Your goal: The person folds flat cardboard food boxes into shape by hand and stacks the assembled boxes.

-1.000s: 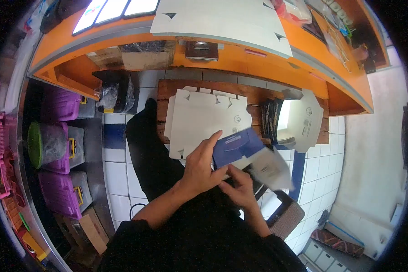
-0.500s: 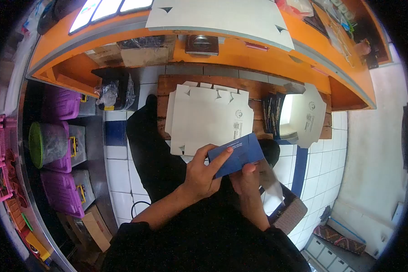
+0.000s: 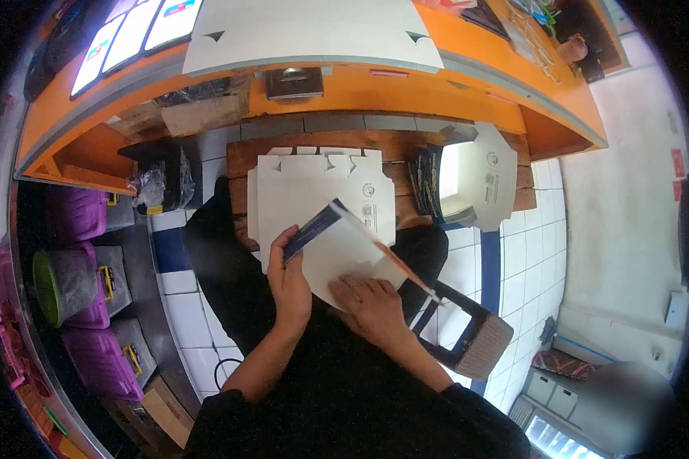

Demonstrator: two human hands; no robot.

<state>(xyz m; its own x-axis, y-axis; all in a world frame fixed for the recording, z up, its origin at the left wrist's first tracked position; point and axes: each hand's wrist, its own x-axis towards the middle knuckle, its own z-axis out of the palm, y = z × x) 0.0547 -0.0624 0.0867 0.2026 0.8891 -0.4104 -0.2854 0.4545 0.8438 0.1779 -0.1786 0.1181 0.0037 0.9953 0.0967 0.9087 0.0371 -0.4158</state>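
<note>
A thin folding carton [image 3: 360,249], blue outside and white inside, is tilted above my lap with its white inner side towards me. My left hand [image 3: 289,287] is closed on its left edge, beside a blue side flap. My right hand [image 3: 371,306] is closed over the near part, fingers bent against the white panel; its thumb is hidden. An orange-red strip runs along the carton's right edge. Just beyond lies a stack of flat white cardboard blanks [image 3: 306,180] with small printed marks.
A low wooden bench [image 3: 240,183] carries the stack, several dark folded cartons [image 3: 426,183] and an open white box [image 3: 490,180]. An orange desk [image 3: 375,96] spans the far side. Purple-lidded bins [image 3: 103,359] stand left. A brown woven-sided container [image 3: 478,348] sits right.
The carton has turned from its blue printed face to its white inside and lies more open. My left hand moved to its left edge; my right hand moved onto the white panel. The view shifted.
</note>
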